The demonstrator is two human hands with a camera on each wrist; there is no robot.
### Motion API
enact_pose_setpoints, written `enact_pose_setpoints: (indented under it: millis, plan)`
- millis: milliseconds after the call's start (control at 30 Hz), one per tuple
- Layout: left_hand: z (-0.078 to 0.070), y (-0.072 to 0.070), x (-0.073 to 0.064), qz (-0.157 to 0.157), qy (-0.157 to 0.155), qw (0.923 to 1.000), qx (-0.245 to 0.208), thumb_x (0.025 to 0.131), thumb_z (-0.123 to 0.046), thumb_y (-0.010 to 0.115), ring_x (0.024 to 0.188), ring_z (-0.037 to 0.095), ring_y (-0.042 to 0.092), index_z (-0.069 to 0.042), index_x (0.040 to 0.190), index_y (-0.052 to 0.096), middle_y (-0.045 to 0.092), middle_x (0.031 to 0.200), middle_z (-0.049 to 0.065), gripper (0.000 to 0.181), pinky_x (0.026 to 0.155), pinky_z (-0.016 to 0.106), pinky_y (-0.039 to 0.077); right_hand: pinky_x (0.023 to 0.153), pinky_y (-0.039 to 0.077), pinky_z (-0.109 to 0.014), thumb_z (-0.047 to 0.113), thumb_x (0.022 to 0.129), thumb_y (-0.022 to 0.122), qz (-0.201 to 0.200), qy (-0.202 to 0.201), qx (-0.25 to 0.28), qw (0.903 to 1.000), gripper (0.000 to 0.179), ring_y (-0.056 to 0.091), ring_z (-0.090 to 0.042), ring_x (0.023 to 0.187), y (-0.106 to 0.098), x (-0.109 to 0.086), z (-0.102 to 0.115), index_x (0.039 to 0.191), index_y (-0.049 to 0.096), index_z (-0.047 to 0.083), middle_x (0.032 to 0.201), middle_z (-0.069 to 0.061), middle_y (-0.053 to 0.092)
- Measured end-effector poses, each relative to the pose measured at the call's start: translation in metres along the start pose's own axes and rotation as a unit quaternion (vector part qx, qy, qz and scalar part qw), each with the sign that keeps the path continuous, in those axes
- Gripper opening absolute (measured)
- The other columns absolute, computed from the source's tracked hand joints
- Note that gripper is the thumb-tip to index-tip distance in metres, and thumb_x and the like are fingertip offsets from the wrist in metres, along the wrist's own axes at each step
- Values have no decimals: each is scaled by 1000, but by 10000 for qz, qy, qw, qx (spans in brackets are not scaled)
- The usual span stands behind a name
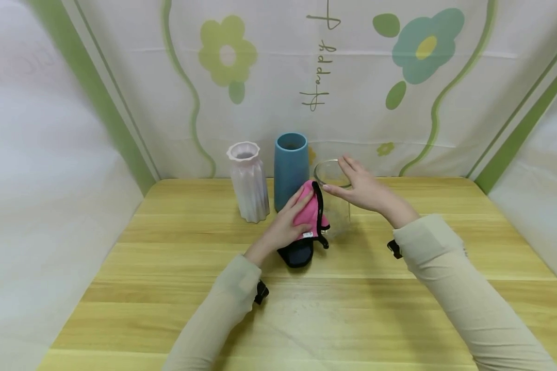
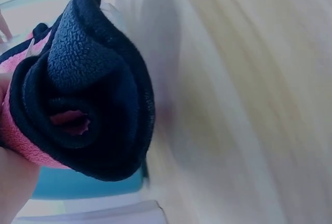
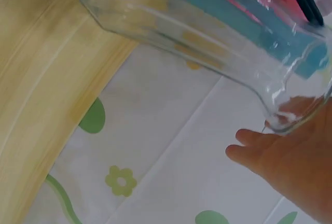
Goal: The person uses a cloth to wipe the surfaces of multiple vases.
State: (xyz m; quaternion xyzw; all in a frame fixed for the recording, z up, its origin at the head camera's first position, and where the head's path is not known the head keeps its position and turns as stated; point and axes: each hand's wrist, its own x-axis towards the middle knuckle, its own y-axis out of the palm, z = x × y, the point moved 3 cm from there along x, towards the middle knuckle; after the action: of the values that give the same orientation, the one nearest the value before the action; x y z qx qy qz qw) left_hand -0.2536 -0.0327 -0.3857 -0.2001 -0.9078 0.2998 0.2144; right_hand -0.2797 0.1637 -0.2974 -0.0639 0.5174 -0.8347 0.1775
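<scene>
My left hand (image 1: pixel 283 226) grips a folded cloth (image 1: pixel 309 208), pink on one side and dark on the other, with black edging. In the left wrist view the cloth (image 2: pixel 83 58) is rolled into a loose cone. Beside it stands a clear glass vase (image 1: pixel 341 219), partly hidden by the cloth. My right hand (image 1: pixel 371 193) touches the vase's rim from the right, fingers fairly straight and thumb spread toward the near side. The right wrist view shows the ribbed glass vase (image 3: pixel 207 63) with the hand at its mouth. Just behind the cloth rises a blue vase (image 1: pixel 289 170).
A pale pink-white fluted vase (image 1: pixel 250 185) stands left of the blue one. All are toward the back of the wooden table (image 1: pixel 176 288), near a white curtain (image 1: pixel 269 103) printed with flowers. White cloth also hangs along both sides.
</scene>
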Motion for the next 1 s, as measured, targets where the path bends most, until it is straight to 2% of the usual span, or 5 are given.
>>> enact_pose_setpoints:
  millis: [167, 433, 600, 767, 1000]
  plan:
    - [-9, -1, 4, -134, 138, 9998, -26, 85, -4, 69, 145, 35, 25, -12, 151, 29, 11, 162, 12, 77, 111, 50, 37, 115, 14, -64, 68, 90, 43, -193, 128, 24, 9997, 98, 5, -45, 147, 3, -2, 7, 154, 1, 6, 162, -16, -5]
    - [4, 6, -2, 699, -475, 9963, 162, 89, -7, 65, 144, 36, 25, -16, 153, 24, 2, 163, 9, 77, 113, 49, 35, 115, 15, -63, 67, 91, 41, -254, 166, 14, 9995, 98, 6, -46, 146, 5, -5, 12, 153, -1, 4, 161, -19, -7]
    - [12, 10, -7, 1002, -657, 9924, 277, 90, -7, 64, 145, 36, 23, -15, 153, 22, 1, 163, 9, 76, 113, 48, 34, 115, 16, -64, 69, 89, 41, -377, 175, 28, 9991, 98, 8, -46, 146, 5, -5, 10, 154, 4, 5, 161, -20, -3]
    - [14, 10, -8, 941, -590, 9933, 315, 89, -5, 64, 145, 36, 23, -13, 153, 23, 3, 163, 11, 76, 113, 48, 34, 115, 16, -63, 69, 89, 42, -575, -30, 90, 9983, 96, 10, -44, 147, -1, 0, -1, 154, 11, 6, 160, -22, 8]
    - [12, 6, -8, 602, -560, 9964, 225, 87, -5, 67, 146, 34, 23, -17, 152, 26, 10, 163, 7, 79, 112, 47, 36, 116, 12, -63, 67, 91, 40, -147, -116, 153, 9997, 93, 3, -39, 149, -1, 1, -12, 155, 0, 12, 162, -15, 1]
